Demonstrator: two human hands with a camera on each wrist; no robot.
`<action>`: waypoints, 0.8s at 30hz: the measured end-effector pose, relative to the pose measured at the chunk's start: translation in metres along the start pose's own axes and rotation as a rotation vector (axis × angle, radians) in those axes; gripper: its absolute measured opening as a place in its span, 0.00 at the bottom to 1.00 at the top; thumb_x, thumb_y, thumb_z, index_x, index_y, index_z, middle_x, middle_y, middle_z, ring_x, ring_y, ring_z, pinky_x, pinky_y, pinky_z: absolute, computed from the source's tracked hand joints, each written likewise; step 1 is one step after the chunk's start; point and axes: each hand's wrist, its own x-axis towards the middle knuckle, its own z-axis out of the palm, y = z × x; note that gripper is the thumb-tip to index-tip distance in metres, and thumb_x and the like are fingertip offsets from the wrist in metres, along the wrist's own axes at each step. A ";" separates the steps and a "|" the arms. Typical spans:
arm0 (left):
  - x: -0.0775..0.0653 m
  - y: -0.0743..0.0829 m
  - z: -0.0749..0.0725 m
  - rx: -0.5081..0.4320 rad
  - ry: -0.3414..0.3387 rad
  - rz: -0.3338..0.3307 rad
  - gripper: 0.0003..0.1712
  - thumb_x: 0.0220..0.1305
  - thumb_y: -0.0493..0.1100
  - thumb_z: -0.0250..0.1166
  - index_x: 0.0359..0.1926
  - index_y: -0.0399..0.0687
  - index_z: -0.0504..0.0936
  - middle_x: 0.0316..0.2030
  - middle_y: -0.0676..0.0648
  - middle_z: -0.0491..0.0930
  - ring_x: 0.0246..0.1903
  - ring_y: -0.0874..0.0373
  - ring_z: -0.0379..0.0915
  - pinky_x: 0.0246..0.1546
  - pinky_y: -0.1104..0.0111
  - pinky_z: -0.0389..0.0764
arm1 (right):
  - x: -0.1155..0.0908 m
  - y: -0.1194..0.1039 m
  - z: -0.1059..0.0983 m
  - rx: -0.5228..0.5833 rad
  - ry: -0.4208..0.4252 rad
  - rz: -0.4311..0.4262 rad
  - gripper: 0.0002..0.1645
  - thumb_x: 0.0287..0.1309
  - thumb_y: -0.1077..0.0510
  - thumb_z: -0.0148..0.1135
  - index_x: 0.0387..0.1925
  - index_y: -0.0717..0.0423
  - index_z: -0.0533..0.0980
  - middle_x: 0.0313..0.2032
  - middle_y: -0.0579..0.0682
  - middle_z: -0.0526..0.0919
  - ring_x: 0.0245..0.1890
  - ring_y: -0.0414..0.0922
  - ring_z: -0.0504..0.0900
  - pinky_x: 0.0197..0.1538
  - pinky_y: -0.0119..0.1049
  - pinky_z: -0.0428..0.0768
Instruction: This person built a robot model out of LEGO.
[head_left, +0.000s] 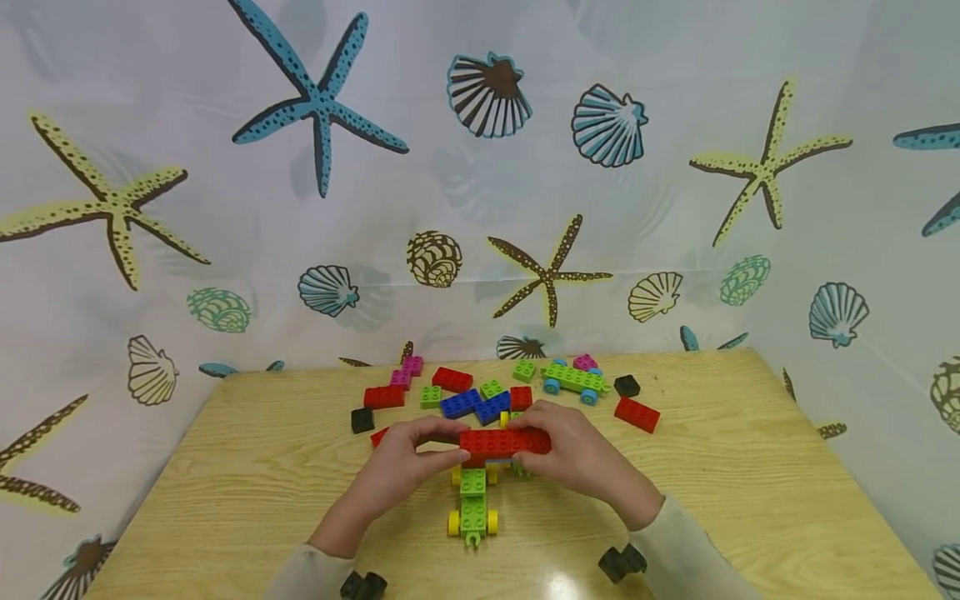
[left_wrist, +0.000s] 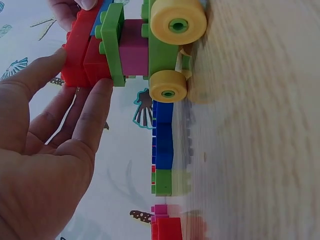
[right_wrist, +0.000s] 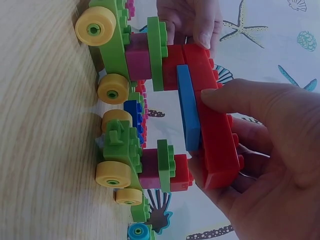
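Observation:
Two red bricks lie end to end: the left one (head_left: 486, 443) and the right one (right_wrist: 220, 145). A flat blue plate (right_wrist: 187, 107) is underneath them. My left hand (head_left: 401, 471) grips the left end between thumb and fingers. With thumb on the near side and fingers behind, my right hand (head_left: 581, 450) holds the right brick. The left end sits over a stack of red brick, green plate and purple brick on a green wheeled base (head_left: 474, 517) with yellow wheels. A similar wheeled stack (right_wrist: 120, 145) stands to the right, its red top brick apart from the raised right brick.
Behind the hands lie blue bricks (head_left: 460, 404), a green car base (head_left: 576, 379) with blue wheels, and pink bricks (head_left: 405, 372). Black bricks (head_left: 362, 419) and a red brick (head_left: 637, 414) are at the sides. A patterned curtain (head_left: 450, 192) rises behind the wooden table (head_left: 247, 467).

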 end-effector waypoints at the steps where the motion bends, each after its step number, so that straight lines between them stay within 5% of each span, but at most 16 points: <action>1: 0.000 0.000 0.000 0.004 0.001 -0.003 0.19 0.72 0.48 0.79 0.61 0.56 0.92 0.67 0.49 0.88 0.70 0.45 0.81 0.63 0.56 0.91 | 0.000 0.000 0.000 -0.001 0.001 -0.002 0.19 0.71 0.55 0.76 0.61 0.53 0.87 0.53 0.48 0.89 0.48 0.44 0.82 0.55 0.41 0.83; 7: 0.001 -0.001 0.000 -0.015 -0.007 -0.024 0.19 0.72 0.50 0.79 0.61 0.55 0.92 0.67 0.48 0.88 0.71 0.41 0.81 0.68 0.50 0.88 | 0.000 0.001 0.000 0.005 0.000 -0.007 0.19 0.71 0.56 0.76 0.61 0.53 0.87 0.53 0.48 0.89 0.48 0.44 0.82 0.55 0.41 0.83; 15: 0.002 -0.001 -0.002 -0.146 -0.083 -0.036 0.24 0.74 0.47 0.78 0.65 0.44 0.88 0.65 0.39 0.88 0.64 0.42 0.87 0.55 0.55 0.94 | 0.001 0.001 0.000 0.008 0.005 -0.004 0.20 0.71 0.55 0.76 0.61 0.52 0.87 0.54 0.48 0.89 0.49 0.44 0.82 0.56 0.41 0.83; 24: 0.001 -0.003 -0.002 -0.231 -0.111 -0.040 0.24 0.75 0.43 0.76 0.66 0.39 0.85 0.66 0.35 0.86 0.61 0.44 0.89 0.54 0.50 0.94 | 0.000 0.001 0.002 0.000 0.007 -0.011 0.20 0.71 0.56 0.76 0.61 0.52 0.87 0.54 0.48 0.89 0.49 0.44 0.83 0.56 0.41 0.84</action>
